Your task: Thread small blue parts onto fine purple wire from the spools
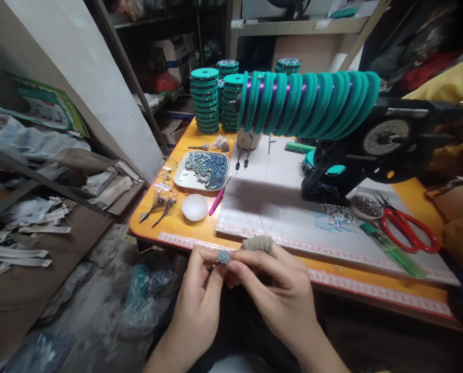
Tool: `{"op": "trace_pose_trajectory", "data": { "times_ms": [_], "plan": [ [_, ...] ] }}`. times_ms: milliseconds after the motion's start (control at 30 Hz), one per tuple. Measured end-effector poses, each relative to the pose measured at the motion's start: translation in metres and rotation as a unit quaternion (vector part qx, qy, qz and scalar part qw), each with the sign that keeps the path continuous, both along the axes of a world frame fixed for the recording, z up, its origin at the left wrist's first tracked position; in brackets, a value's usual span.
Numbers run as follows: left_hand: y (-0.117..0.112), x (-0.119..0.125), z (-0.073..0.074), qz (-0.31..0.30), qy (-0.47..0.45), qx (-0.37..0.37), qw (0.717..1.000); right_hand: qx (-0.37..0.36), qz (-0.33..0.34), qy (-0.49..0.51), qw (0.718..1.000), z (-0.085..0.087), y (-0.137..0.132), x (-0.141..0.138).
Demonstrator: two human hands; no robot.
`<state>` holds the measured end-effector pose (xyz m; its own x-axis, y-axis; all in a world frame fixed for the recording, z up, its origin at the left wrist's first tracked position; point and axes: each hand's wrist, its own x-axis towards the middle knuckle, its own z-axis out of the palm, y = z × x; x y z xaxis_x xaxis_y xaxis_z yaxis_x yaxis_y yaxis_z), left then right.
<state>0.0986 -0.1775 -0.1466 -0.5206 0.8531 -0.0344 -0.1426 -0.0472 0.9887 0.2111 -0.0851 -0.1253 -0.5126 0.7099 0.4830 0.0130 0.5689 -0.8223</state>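
Both hands meet just below the near edge of the orange table (185, 228). My left hand (198, 295) and my right hand (280, 292) pinch together a small cluster of blue-grey beads (223, 256) between thumbs and fingertips. A beige cloth guard (258, 244) covers one finger of the right hand. On the table lie a white tray of blue and silver beads (203, 170), a white round pad (194, 207) and a pink-handled tool (218, 199).
A row of teal spools (309, 103) sits on a black winding machine (387, 142) above a white mat (278, 197). Stacked teal spools (205, 101) stand at the back. Red scissors (408, 228) and a dish of metal bits (365, 206) lie right. Cluttered shelves (41, 176) stand left.
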Motion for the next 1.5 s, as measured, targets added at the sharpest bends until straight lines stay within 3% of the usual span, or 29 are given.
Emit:
{"op": "trace_pose_trajectory", "data": {
  "times_ms": [133, 367, 433, 533, 600, 700, 1300, 1500],
  "plan": [
    [-0.004, 0.002, -0.006, -0.001, 0.051, -0.017, 0.999, -0.009, -0.015, -0.008, 1.000, 0.000, -0.002, 0.000],
    [0.000, 0.009, 0.002, 0.011, -0.117, 0.038, 0.992, -0.006, -0.002, 0.010, 1.000, 0.002, -0.002, 0.003],
    [-0.001, 0.007, 0.002, 0.013, -0.085, 0.066, 0.994, 0.004, 0.012, 0.000, 1.000, 0.001, 0.000, 0.005],
    [-0.003, -0.001, -0.004, 0.021, 0.064, 0.130, 0.989, 0.020, 0.046, -0.037, 0.998, 0.001, 0.003, 0.010],
    [-0.006, -0.006, -0.009, 0.003, 0.149, 0.160, 0.976, 0.028, 0.066, -0.065, 0.995, 0.003, 0.004, 0.013],
    [-0.010, -0.012, -0.014, -0.035, 0.194, 0.162, 0.967, 0.034, 0.084, -0.093, 0.992, 0.008, 0.005, 0.015],
    [-0.012, -0.014, -0.016, -0.069, 0.203, 0.173, 0.961, 0.042, 0.096, -0.104, 0.989, 0.014, 0.004, 0.019],
    [-0.012, -0.009, -0.014, -0.055, 0.133, 0.127, 0.981, 0.006, 0.081, -0.071, 0.994, 0.009, 0.006, 0.020]
  ]
}}
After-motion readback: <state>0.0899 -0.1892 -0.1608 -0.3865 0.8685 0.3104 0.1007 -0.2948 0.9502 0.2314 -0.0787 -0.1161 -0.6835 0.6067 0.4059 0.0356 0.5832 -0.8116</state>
